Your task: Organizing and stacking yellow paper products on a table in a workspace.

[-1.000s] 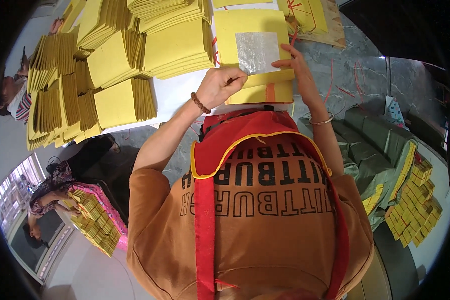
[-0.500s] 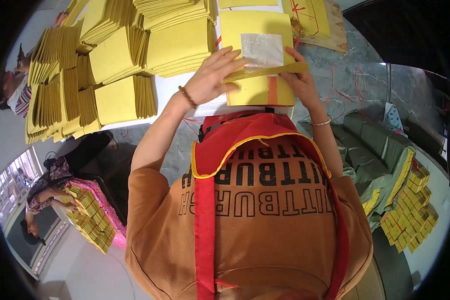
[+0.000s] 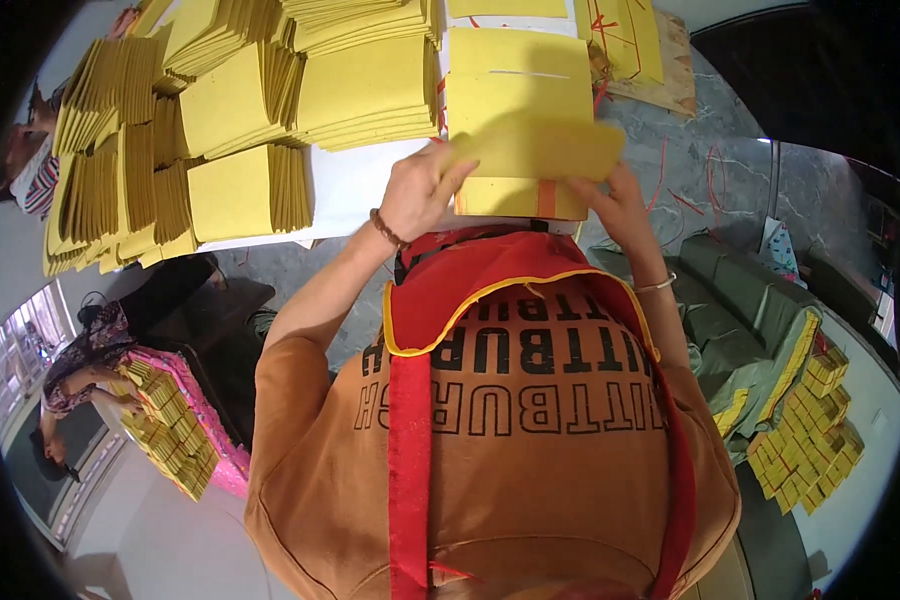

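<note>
In front of me lies a stack of yellow paper sheets (image 3: 520, 50), with an orange strip (image 3: 547, 198) along its near part. My left hand (image 3: 422, 195) pinches the left end of a folded yellow paper (image 3: 535, 152) raised over the stack and smeared by motion. At its right end, the fingers of my right hand (image 3: 615, 205) are closed on the same paper. A thin pale line shows on the sheet beyond; the silver patch is otherwise out of sight.
Several bundles of folded yellow paper (image 3: 360, 92) fill the white table (image 3: 355, 185) to my left. A red-tied yellow bundle (image 3: 625, 40) sits at the far right. A green sofa (image 3: 735, 290) stands at right. Another person (image 3: 85, 375) handles yellow bundles at lower left.
The folded paper has tilted up so its broad face shows, and the silver patch has become covered. My left hand has moved nearer and left; my right hand has come slightly nearer.
</note>
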`<state>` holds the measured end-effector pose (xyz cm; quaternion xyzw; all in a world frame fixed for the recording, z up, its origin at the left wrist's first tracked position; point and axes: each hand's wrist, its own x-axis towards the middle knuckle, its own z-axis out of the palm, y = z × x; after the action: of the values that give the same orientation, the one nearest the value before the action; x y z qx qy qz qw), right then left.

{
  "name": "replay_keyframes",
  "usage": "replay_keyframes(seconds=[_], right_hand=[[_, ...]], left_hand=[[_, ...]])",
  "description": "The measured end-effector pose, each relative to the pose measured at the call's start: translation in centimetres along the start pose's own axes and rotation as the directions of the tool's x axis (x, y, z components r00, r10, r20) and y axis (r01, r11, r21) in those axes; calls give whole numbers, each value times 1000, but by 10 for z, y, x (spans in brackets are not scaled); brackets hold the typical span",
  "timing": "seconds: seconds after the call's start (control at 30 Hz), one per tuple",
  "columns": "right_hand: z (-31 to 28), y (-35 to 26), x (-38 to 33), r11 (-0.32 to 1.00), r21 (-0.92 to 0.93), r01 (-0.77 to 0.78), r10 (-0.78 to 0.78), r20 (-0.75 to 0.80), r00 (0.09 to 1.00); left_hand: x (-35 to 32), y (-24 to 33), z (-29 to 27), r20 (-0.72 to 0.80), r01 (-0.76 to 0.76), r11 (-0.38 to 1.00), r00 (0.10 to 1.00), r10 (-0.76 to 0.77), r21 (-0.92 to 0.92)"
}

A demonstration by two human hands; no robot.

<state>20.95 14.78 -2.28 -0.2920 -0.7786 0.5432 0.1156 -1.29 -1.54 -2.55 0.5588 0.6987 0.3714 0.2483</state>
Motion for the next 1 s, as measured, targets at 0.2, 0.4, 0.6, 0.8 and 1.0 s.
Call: replay_keyframes(seconds=[0.2, 0.4, 0.6, 0.8, 1.0], right_hand=[[25, -8, 18, 948, 307, -79, 146, -199, 969], [28, 6, 21, 949, 316, -9, 122, -340, 933], [30, 12, 22, 961, 258, -98, 180, -320, 930], [30, 14, 24, 979, 179, -101, 160, -359, 920], [28, 10, 25, 979, 165, -123, 171, -322, 931]], left_hand=[[24, -39, 29, -101, 225, 877, 951, -293, -424], [34, -24, 17, 31, 422, 802, 891, -453, -422], [36, -13, 16, 4, 407, 736, 876, -482, -542], [34, 23, -13, -249, 188, 954, 960, -128, 235], [44, 31, 16, 35, -302, 809, 943, 330, 504]])
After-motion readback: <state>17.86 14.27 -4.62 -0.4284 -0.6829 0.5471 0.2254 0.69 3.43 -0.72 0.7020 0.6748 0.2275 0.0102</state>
